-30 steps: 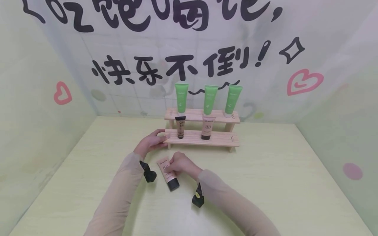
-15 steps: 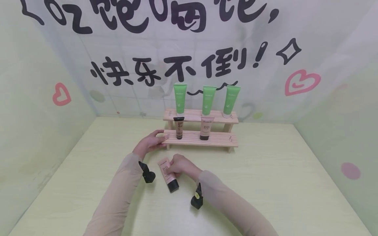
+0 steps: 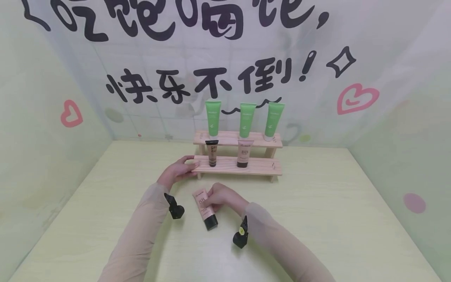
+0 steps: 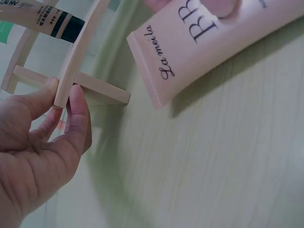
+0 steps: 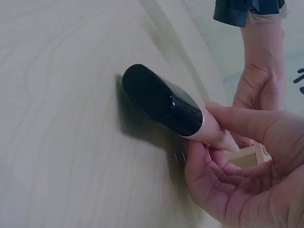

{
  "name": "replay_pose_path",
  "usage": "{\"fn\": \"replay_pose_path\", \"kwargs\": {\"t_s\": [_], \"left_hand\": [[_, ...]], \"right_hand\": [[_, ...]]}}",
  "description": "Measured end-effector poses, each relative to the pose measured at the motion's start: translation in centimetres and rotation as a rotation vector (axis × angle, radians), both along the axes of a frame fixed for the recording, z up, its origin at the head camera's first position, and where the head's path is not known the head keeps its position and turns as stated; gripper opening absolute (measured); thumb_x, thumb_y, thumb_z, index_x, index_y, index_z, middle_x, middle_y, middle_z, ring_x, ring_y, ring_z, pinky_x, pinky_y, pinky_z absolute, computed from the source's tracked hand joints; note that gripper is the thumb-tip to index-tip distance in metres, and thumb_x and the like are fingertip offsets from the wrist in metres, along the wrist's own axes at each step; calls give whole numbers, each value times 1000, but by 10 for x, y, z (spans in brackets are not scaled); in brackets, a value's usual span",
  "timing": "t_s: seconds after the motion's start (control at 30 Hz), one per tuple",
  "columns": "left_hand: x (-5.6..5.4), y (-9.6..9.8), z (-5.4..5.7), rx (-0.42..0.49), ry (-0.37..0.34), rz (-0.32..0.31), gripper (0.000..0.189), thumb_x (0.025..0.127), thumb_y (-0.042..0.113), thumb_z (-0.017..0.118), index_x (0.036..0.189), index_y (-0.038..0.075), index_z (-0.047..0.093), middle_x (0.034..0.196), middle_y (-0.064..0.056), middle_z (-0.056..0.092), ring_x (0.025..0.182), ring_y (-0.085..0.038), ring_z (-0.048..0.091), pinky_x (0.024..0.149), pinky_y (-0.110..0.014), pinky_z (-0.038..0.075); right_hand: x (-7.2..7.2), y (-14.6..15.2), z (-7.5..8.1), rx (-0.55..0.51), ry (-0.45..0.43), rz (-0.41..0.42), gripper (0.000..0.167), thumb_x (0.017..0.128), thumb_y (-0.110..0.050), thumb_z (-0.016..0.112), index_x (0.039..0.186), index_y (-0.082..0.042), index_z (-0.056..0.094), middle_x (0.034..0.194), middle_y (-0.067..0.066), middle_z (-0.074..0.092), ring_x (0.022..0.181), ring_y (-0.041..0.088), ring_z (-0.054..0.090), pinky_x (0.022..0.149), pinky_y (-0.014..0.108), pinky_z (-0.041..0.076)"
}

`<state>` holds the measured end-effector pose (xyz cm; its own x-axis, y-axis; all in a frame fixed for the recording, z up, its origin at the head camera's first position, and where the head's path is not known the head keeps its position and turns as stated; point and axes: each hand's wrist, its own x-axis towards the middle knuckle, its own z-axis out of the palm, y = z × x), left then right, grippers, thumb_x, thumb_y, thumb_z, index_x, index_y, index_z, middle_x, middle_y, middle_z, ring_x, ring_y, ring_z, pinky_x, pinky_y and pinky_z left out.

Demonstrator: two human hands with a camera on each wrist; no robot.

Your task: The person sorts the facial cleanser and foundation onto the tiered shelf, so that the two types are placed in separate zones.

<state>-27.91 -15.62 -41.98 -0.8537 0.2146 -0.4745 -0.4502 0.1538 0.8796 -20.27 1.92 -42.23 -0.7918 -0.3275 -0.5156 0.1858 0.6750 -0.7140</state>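
My right hand [image 3: 222, 196] pinches a pink BB cream tube [image 3: 204, 207] with a black cap, low over the table in front of the rack. In the right wrist view the thumb lies on one side of the tube and the fingers curl on the other, the black cap [image 5: 159, 102] facing the camera. My left hand [image 3: 177, 171] grips the left end of the lower shelf of a two-tier wooden rack [image 3: 229, 166]; the left wrist view has the shelf edge [image 4: 71, 71] between its thumb and fingers.
On the lower shelf stand a small brown tube [image 3: 212, 153] with a black top edge and another pink BB tube [image 3: 244, 153]. Three green tubes, among them a middle one [image 3: 246, 119], stand on the upper shelf. A printed wall [image 3: 158, 121] rises behind the table [image 3: 317, 203].
The right hand has shifted slightly to the right with the pink BB tube. The left hand keeps its grip on the rack. The head view has drifted a little.
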Motion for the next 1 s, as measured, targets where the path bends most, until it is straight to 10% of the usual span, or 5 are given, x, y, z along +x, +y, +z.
{"fn": "replay_pose_path", "kwargs": {"t_s": [1.0], "left_hand": [[3, 0, 3, 6, -14, -2, 63, 94, 15, 49, 146, 14, 14, 100, -7, 44, 71, -5, 52, 67, -14, 51]], "right_hand": [[-19, 98, 16, -262, -44, 31, 33, 83, -18, 65, 106, 4, 58, 94, 10, 63, 79, 17, 60, 76, 34, 55]]}}
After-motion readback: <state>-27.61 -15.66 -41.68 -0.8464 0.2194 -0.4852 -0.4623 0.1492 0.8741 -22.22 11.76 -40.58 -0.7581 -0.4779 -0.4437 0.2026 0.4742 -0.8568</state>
